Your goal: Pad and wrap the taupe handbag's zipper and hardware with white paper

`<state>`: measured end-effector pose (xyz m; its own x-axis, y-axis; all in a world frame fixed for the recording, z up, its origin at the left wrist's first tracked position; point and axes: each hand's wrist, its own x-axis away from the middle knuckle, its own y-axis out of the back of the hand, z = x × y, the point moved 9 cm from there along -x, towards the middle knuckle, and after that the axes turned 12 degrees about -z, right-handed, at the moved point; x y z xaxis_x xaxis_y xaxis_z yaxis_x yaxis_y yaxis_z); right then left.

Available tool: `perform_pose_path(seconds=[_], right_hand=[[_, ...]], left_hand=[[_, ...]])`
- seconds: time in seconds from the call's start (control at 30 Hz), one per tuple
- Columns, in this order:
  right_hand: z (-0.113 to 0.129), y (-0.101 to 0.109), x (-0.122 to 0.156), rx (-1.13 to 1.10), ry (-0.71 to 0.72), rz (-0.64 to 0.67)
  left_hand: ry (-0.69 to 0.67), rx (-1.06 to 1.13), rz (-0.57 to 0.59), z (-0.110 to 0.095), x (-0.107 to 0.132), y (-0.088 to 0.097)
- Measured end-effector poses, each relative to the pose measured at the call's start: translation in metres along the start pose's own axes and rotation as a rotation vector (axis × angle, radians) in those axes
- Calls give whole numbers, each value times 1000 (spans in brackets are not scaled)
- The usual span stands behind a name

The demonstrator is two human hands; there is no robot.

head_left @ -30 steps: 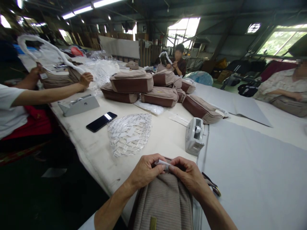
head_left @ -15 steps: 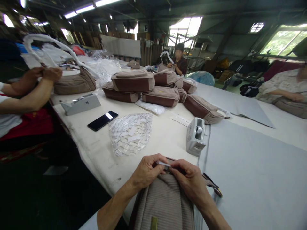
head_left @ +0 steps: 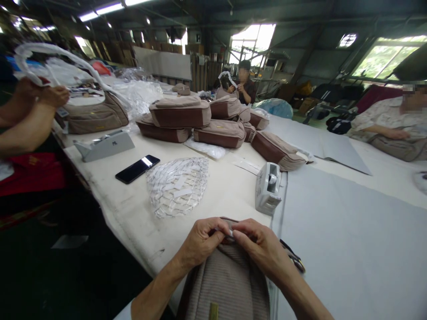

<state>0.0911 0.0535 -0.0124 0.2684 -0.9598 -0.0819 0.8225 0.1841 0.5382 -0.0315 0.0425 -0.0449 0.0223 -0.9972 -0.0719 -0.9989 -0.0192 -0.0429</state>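
Observation:
A taupe ribbed bag [head_left: 230,280] stands at the table's near edge, close to my body, with a small gold plate low on its face. At its top end my left hand [head_left: 205,240] and my right hand [head_left: 256,240] meet with fingers pinched. Between their fingertips shows a small piece of white wrapping [head_left: 231,233], mostly hidden by the fingers. A dark strap with a gold-coloured ring [head_left: 298,262] sticks out to the right of the bag, beyond my right wrist.
Ahead stand a grey tape dispenser [head_left: 268,189], a printed clear plastic sheet [head_left: 178,189] and a black phone [head_left: 137,169]. Behind them lies a pile of similar bags [head_left: 218,133]. Another tape dispenser [head_left: 105,144] stands left. Co-workers handle bags at left, back and right.
The view has shifted slightly to the right. My fingertips have closed in on the white piece, so less of it shows. The co-worker's hands at left have moved further left.

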Motion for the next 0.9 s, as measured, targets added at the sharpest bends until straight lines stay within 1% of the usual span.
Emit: perform_pose_path(seconds=[0.1, 0.2, 0.3, 0.4, 0.47, 0.53, 0.63, 0.7, 0.8, 0.9], right_hand=[[-4, -10, 2, 42, -13, 53], [-9, -12, 6, 147, -15, 32], [-10, -15, 9, 231, 24, 7], [-7, -17, 11, 256, 78, -10], [-6, -18, 12, 252, 106, -18], [-3, -18, 13, 254, 151, -24], [1, -19, 14, 278, 220, -23], [2, -21, 16, 302, 247, -15], [8, -29, 16, 347, 286, 18], [17, -43, 8, 382, 345, 78]], left_hand=[[-35, -49, -2, -3, 2, -1], [-23, -63, 5, 0, 3, -3], [18, -36, 19, 4, 3, -3], [87, 60, 73, 4, 4, -2], [100, 68, 124, -1, 3, -3], [42, -88, 163, -12, 2, -4], [-123, -410, 182, -30, -1, -8], [-185, -501, 198, -38, 0, -9], [-175, -589, 207, -36, 3, -1], [-144, -706, 154, -29, 6, 20]])
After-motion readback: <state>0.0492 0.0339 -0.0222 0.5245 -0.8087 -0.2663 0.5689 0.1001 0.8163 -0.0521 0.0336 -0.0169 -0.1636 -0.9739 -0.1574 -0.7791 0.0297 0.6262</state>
